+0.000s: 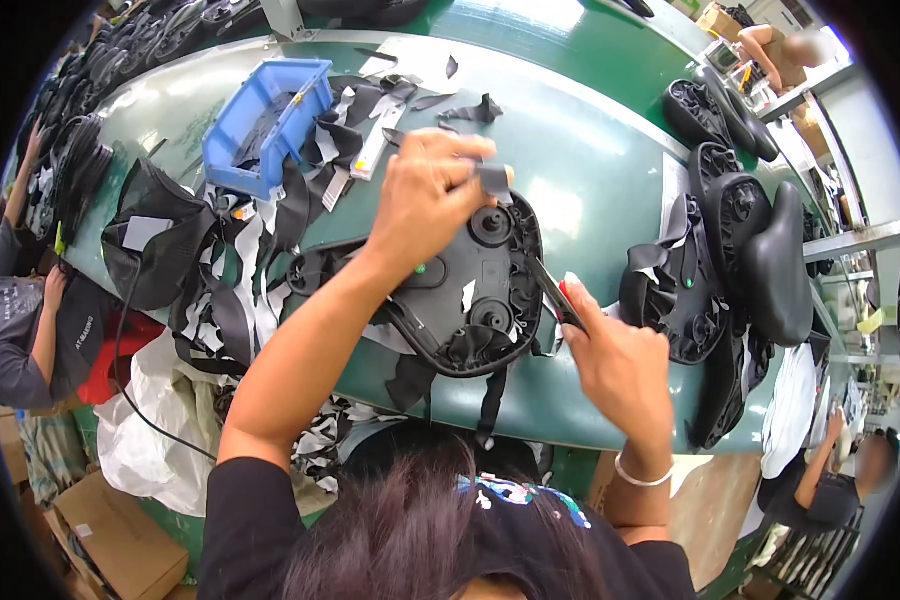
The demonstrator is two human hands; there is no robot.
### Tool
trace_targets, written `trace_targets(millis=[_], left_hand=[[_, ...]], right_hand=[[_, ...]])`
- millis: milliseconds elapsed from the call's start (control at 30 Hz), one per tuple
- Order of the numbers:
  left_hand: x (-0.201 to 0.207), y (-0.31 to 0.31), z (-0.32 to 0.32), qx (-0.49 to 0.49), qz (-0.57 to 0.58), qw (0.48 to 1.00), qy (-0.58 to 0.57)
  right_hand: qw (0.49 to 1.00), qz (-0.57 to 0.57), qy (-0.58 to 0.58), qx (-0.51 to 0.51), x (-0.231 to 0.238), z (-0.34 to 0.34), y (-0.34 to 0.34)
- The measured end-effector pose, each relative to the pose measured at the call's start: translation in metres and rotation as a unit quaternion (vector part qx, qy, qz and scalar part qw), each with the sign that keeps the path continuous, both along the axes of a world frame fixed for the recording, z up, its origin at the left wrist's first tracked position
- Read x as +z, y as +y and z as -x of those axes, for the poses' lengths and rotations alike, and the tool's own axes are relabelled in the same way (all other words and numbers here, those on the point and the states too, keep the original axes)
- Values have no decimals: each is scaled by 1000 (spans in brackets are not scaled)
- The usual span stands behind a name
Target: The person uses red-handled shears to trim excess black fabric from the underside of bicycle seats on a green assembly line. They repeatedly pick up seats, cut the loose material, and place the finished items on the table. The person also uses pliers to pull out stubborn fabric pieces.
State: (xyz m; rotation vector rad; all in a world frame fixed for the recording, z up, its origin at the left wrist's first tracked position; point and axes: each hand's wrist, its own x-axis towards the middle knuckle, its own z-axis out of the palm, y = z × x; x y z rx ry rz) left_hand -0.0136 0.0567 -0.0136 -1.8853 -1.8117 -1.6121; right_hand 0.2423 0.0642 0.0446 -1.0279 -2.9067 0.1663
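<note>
A black bicycle saddle [450,285] lies upside down on the green table, its plastic base and gathered black cover edge facing up. My left hand [428,195] reaches over its far side, fingers closed on a dark strip of cover material [493,181]. At the saddle's right edge, my right hand [618,370] grips a red and black utility knife [555,294]. The knife's tip meets the rim of the gathered cover; whether it is cutting cannot be seen. My left forearm crosses over the saddle's narrow nose [315,268].
Beside the saddle stands a blue bin [270,130], with black and white scraps [250,290] heaped near it. More saddles [735,240] are stacked at the right. A white plastic bag [155,420] hangs at the table's near left. Other people work at left [45,330] and right.
</note>
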Motion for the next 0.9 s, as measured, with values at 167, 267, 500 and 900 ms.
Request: trace_targets(millis=[167, 267, 500, 900], left_hand=[[6, -7, -13, -33, 36, 999, 18], [3, -3, -6, -44, 38, 992, -110], [0, -14, 16, -83, -16, 786, -612], [37, -149, -1, -329, 69, 778, -531]], right_hand=[[997, -9, 81, -6, -9, 10, 19], [999, -29, 26, -38, -15, 14, 1], [1000, 4, -22, -22, 0, -6, -30], [967, 5, -92, 237, 25, 18, 75]])
